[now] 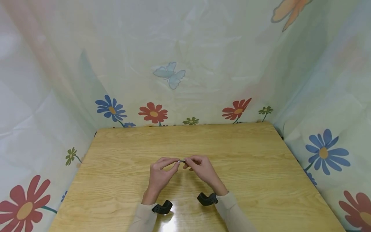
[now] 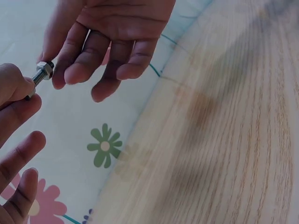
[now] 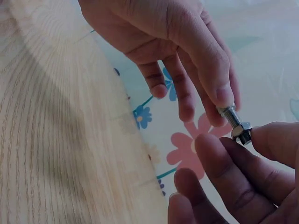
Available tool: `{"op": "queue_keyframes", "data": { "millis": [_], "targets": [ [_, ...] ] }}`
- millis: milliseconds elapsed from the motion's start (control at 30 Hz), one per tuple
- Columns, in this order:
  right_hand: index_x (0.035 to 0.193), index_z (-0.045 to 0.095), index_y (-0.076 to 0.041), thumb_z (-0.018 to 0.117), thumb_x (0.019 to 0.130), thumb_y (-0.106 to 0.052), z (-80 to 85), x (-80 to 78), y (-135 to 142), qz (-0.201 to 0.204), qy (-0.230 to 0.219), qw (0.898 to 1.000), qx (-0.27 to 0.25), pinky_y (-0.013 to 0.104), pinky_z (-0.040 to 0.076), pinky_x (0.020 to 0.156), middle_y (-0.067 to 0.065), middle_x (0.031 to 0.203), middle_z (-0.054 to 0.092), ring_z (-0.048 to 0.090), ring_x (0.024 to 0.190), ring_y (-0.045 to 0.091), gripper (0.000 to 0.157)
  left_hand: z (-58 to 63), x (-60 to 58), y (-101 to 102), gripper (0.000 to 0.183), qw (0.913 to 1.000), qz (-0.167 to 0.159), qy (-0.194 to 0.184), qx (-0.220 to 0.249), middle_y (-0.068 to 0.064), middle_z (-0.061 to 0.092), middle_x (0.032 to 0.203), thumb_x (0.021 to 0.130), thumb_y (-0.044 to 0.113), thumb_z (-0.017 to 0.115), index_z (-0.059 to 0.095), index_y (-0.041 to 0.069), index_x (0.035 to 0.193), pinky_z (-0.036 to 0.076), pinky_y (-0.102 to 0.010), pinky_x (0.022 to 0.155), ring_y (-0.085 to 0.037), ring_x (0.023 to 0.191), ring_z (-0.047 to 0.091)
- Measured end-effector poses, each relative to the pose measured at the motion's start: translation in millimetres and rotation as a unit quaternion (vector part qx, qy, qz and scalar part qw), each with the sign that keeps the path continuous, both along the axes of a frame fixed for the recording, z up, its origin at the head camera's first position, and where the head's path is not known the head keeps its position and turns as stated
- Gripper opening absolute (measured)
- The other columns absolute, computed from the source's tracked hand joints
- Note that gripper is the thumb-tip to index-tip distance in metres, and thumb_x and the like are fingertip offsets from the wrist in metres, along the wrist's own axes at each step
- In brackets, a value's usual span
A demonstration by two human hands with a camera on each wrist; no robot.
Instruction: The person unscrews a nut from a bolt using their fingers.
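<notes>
A small silver bolt is held between the two hands above the wooden table. My left hand pinches one end of it between thumb and fingertips, which cover most of that end. A hex nut sits around the threads near the other end, where a dark tip sticks out. My right hand pinches the nut between thumb and fingers. In the right wrist view, bare thread shows between the left fingertips and the nut. The other fingers of both hands are loosely bent, apart from the bolt.
The light wooden table extends around both hands. A pale curtain printed with flowers and butterflies hangs behind it and along both sides. Each wrist carries a black camera mount, one on the left and one on the right.
</notes>
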State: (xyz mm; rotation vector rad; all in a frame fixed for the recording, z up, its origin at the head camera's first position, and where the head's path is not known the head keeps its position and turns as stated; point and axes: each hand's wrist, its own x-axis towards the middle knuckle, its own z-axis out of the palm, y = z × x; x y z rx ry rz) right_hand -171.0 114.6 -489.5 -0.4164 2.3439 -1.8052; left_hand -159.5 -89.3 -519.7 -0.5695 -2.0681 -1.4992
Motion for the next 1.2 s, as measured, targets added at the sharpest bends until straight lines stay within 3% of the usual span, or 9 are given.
{"op": "queue_keyframes", "data": {
  "millis": [100,333,533,767,867,1033,1200],
  "targets": [
    [0.109,0.077,-0.005,0.062,0.104,-0.033,-2.4,0.6,-0.4,0.005,0.006,1.000,0.001,0.041,0.060,0.083,0.011,0.093,0.077,0.072,0.094,0.032,0.031,-1.0,0.6,0.8,0.015,1.0000,0.004,0.002,-0.005,-0.003,0.080,0.092,0.087,0.005,0.082,0.084,0.011,0.100,0.062,-0.037,0.078,-0.020,0.088,0.074],
    [0.118,0.075,-0.007,0.066,0.102,-0.021,-3.2,1.6,-0.3,0.008,0.031,0.999,-0.001,0.028,0.059,0.081,0.012,0.103,0.076,0.071,0.091,0.014,0.022,-1.7,1.9,1.9,0.017,0.9999,0.010,0.004,-0.001,-0.008,0.080,0.090,0.082,0.001,0.084,0.084,0.009,0.098,0.062,-0.039,0.076,-0.027,0.086,0.075],
    [0.118,0.074,-0.006,0.070,0.100,-0.016,-1.2,2.8,-1.0,0.016,0.048,0.999,-0.021,0.026,0.058,0.087,0.015,0.114,0.073,0.070,0.104,0.019,0.022,-3.0,0.5,0.4,0.016,1.0000,0.005,0.000,0.001,-0.007,0.080,0.091,0.084,0.002,0.083,0.084,0.008,0.098,0.062,-0.035,0.077,-0.024,0.086,0.075],
    [0.111,0.076,-0.004,0.068,0.100,-0.008,-2.5,2.9,-1.7,0.027,0.078,0.995,-0.062,0.028,0.059,0.089,0.018,0.122,0.070,0.067,0.109,0.013,0.015,-4.9,-1.6,-2.3,0.016,1.0000,-0.001,0.006,-0.001,-0.004,0.080,0.091,0.085,0.002,0.082,0.084,0.010,0.098,0.061,-0.031,0.079,-0.022,0.086,0.076],
    [0.111,0.075,0.000,0.067,0.100,-0.006,-1.1,2.2,-1.7,0.023,0.090,0.993,-0.072,0.029,0.059,0.090,0.021,0.123,0.069,0.067,0.112,0.019,0.015,-4.9,-2.4,-2.0,0.015,1.0000,-0.001,0.000,0.003,-0.004,0.080,0.090,0.085,0.003,0.083,0.084,0.011,0.098,0.061,-0.032,0.078,-0.022,0.086,0.076],
    [0.124,0.071,-0.005,0.066,0.102,-0.020,2.7,0.3,-1.4,-0.011,0.059,0.997,-0.045,0.029,0.058,0.090,0.016,0.122,0.070,0.066,0.113,0.029,0.026,-5.0,-4.9,-1.0,0.015,1.0000,0.005,0.001,0.006,-0.005,0.080,0.090,0.085,0.004,0.083,0.084,0.011,0.098,0.061,-0.034,0.077,-0.024,0.085,0.075],
    [0.122,0.072,-0.007,0.062,0.105,-0.032,1.2,-1.9,-2.4,-0.033,0.001,0.999,-0.011,0.039,0.059,0.077,0.013,0.100,0.076,0.070,0.094,0.033,0.033,-4.0,-5.6,-1.7,0.015,0.9999,0.007,0.014,0.000,-0.004,0.080,0.090,0.085,0.004,0.083,0.084,0.011,0.098,0.062,-0.034,0.076,-0.023,0.085,0.075]
  ]
}}
